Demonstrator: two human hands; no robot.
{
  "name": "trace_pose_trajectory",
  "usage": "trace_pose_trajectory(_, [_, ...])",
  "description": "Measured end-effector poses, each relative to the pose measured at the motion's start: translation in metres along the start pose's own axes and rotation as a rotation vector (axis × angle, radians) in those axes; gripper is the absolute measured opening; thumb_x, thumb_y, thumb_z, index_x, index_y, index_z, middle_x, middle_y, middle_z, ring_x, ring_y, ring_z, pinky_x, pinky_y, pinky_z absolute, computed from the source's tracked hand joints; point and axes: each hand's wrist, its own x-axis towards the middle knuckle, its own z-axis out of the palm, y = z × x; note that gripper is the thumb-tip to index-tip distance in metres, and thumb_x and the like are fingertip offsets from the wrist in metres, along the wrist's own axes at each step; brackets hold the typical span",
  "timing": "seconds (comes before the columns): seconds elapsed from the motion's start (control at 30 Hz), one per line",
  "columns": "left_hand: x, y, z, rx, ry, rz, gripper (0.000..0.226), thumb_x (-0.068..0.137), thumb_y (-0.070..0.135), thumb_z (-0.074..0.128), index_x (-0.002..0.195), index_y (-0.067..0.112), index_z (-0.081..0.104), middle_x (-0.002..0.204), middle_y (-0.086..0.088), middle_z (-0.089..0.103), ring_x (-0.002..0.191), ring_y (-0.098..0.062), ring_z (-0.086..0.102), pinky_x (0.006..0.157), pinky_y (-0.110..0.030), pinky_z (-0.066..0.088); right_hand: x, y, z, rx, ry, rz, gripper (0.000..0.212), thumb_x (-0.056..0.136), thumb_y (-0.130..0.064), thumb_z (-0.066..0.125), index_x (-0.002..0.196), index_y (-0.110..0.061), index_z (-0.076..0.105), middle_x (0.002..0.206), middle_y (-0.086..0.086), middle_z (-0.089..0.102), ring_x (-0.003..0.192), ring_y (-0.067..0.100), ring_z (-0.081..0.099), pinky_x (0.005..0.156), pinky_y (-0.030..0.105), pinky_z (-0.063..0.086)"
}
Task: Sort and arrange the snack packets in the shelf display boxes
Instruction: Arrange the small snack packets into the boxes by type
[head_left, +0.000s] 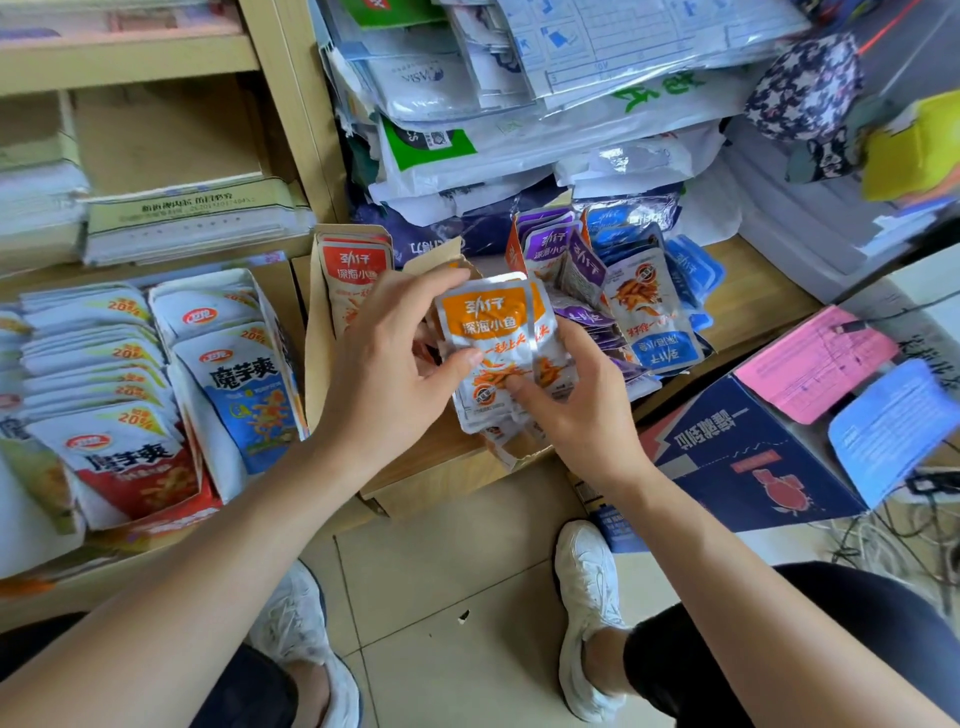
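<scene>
Both hands hold a stack of orange fish snack packets (496, 332) above a brown cardboard display box (319, 332) on the low shelf. My left hand (389, 358) grips the stack's left side, thumb across the front packet. My right hand (566, 400) pinches its lower right part, thumb on the front. A red packet (356, 270) stands upright at the back of the box. Purple packets (561, 260) and blue packets (660, 306) lie piled to the right.
White konjac snack packets fill display boxes (228, 364) on the left. Stacks of plastic bags (519, 130) and papers crowd the back. A dark blue carton (753, 457) with pink and blue sheets stands at the right. My feet in white shoes (587, 613) rest on the tiled floor.
</scene>
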Motion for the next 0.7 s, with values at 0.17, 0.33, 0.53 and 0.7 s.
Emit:
trace_pose_trajectory(0.17, [-0.010,0.010,0.011,-0.062,-0.045,0.029,0.060,0.081,0.014,0.083,0.136,0.017,0.057,0.125,0.003,0.049,0.115,-0.020,0.059,0.071,-0.037,0.062,0.002,0.002,-0.009,-0.489,0.031,-0.169,0.059,0.078,-0.032,0.084,0.130,-0.018,0.060,0.106,-0.013,0.066,0.097,0.015,0.061,0.081,0.037,0.054])
trace_pose_trajectory(0.33, [-0.016,0.009,0.021,-0.055,-0.061,0.054,0.060,0.084,0.014,0.080,0.138,0.015,0.054,0.127,-0.002,0.047,0.119,-0.019,0.058,0.065,-0.033,0.063,0.004,0.005,-0.014,-0.743,0.044,-0.262,0.062,0.070,-0.043,0.088,0.122,-0.018,0.065,0.099,-0.003,0.063,0.087,0.019,0.049,0.074,0.033,0.046])
trace_pose_trajectory(0.53, [-0.014,0.012,0.024,-0.072,-0.050,0.108,0.057,0.082,0.007,0.082,0.134,0.010,0.058,0.121,-0.008,0.051,0.112,-0.013,0.060,0.066,-0.025,0.062,0.003,0.008,-0.027,-0.609,-0.015,-0.220,0.041,0.078,-0.033,0.085,0.114,-0.022,0.070,0.092,-0.007,0.059,0.072,0.004,0.051,0.064,0.012,0.039])
trace_pose_trajectory(0.7, [-0.005,0.020,0.028,-0.141,0.047,0.120,0.052,0.081,0.002,0.081,0.128,0.006,0.060,0.107,-0.007,0.052,0.099,-0.013,0.059,0.067,-0.017,0.059,0.008,-0.003,-0.030,-0.269,-0.018,-0.057,0.024,0.081,-0.017,0.083,0.102,-0.021,0.072,0.084,-0.013,0.073,0.074,0.002,0.069,0.068,0.019,0.055])
